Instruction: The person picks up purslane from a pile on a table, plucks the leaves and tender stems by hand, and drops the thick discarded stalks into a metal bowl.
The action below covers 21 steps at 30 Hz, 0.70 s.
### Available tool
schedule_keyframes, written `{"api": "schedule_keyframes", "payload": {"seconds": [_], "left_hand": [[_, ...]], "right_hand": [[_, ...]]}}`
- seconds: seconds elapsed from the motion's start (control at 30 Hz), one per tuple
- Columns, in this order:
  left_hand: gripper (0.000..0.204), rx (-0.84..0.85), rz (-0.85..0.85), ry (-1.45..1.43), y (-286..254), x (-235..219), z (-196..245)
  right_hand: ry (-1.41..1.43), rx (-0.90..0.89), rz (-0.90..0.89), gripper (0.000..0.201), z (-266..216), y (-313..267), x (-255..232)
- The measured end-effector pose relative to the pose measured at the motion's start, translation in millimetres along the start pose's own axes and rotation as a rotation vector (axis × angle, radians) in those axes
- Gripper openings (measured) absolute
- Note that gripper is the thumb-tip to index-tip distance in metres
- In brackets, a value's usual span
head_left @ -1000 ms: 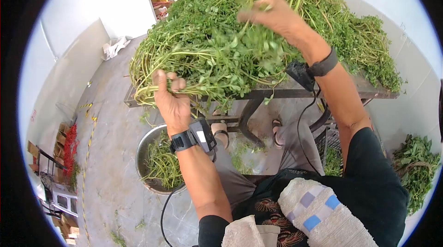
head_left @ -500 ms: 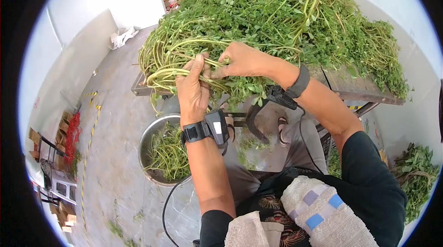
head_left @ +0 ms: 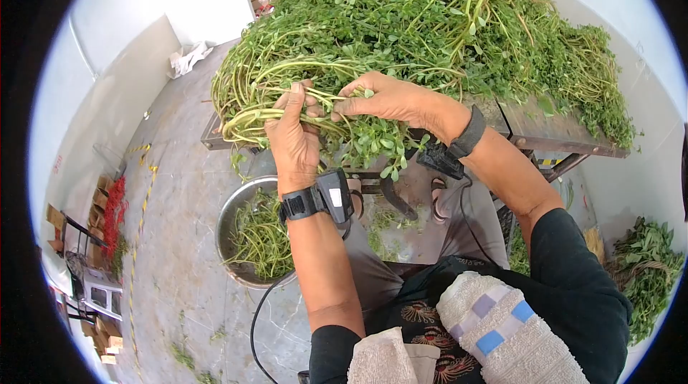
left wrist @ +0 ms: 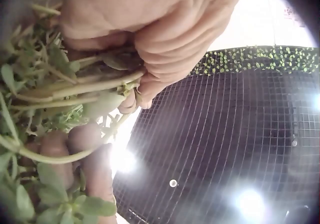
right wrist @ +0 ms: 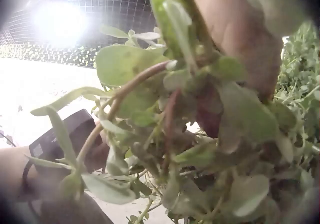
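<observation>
I wear a black shirt [head_left: 584, 298] with short sleeves [head_left: 562, 240], and on its front there is a reddish-brown print [head_left: 421, 311] of curling lines. Over it I have a beige, rough towel [head_left: 459, 294] with 2 bright blue squares [head_left: 490, 342] and some purple ones. My trousers [head_left: 476, 230] are grey, my sandals [head_left: 438, 201] have dark straps. Each of my 2 wrists has 1 black band [head_left: 301, 205] and 1 black box [head_left: 437, 159], with a black cable [head_left: 256, 323]; the left box [head_left: 335, 192] carries 1 white label [head_left: 335, 197].
</observation>
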<state>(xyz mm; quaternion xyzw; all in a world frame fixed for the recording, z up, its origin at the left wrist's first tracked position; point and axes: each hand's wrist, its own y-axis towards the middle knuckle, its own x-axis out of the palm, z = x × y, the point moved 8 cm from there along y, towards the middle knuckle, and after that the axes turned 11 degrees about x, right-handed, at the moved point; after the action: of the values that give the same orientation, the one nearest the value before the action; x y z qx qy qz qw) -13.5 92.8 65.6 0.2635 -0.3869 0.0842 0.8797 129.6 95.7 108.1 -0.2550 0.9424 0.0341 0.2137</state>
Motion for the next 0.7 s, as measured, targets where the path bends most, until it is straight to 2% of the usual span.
{"api": "schedule_keyframes", "payload": {"seconds": [0.13, 0.2, 0.3, 0.5, 0.57, 0.67, 0.7], "left_hand": [[0.025, 0.017, 0.007, -0.015, 0.0, -1.3, 2.0], [0.025, 0.027, 0.029, -0.018, 1.5, -4.3, 0.2], [0.023, 0.030, 0.016, -0.017, 0.2, -2.3, 2.8], [0.020, 0.056, 0.003, 0.047, 3.7, -3.7, 10.1], [0.020, 0.070, -0.007, 0.082, 4.7, -9.0, 7.1], [0.021, 0.052, -0.022, 0.116, 7.9, -9.6, 5.9], [0.023, 0.021, -0.075, 0.034, 16.1, -14.1, -1.4]], "right_hand": [[0.006, 0.012, -0.053, 0.030, 2.8, 1.5, 3.4], [0.121, -0.024, -0.037, 0.027, 5.8, 14.1, -5.6], [0.098, -0.065, -0.086, 0.033, 3.5, 20.6, -10.3], [0.186, -0.029, -0.173, 0.021, 8.1, 10.0, 8.2], [-0.017, -0.015, -0.187, 0.019, 18.1, 12.1, 12.5], [-0.210, -0.082, -0.103, 0.023, 30.0, 23.1, 9.5], [-0.297, -0.071, -0.052, 0.021, 20.4, 11.7, 7.0]]}}
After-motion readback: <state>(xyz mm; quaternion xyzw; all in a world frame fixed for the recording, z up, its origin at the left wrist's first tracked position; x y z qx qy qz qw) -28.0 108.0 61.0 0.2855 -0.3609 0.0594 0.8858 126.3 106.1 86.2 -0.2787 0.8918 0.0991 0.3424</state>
